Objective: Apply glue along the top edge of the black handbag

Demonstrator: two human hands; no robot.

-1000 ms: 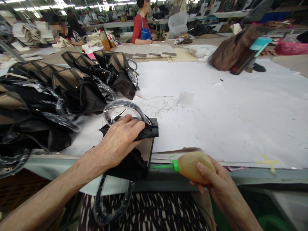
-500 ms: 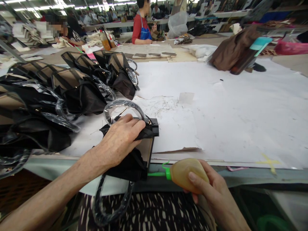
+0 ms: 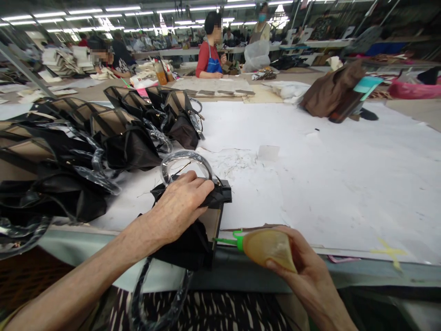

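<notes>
A black handbag [image 3: 184, 250] lies at the table's front edge, its beige inside partly showing. One plastic-wrapped handle loops up on the table, and the other hangs over the edge. My left hand [image 3: 184, 197] is closed on the bag's upper part, fingers curled over the black material; the fingertips are hidden. In my right hand [image 3: 303, 257] is a squeeze bottle [image 3: 265, 246] of yellowish-brown liquid, held on its side. Its green nozzle points left, with the tip at the right edge of the beige lining. Whether the tip touches the lining I cannot tell.
Several black handbags [image 3: 127, 142] with wrapped handles crowd the left side. White paper [image 3: 327, 184] covers the table, with loose threads near the middle. A brown bag [image 3: 330, 92] and a dark bottle [image 3: 349, 103] stand at the back right. A person in red [image 3: 208, 57] is across the table.
The squeeze bottle's nozzle has risen from the bag's lower corner to the edge of the lining. My left hand keeps its grip. The whole view has shifted, showing more of the room.
</notes>
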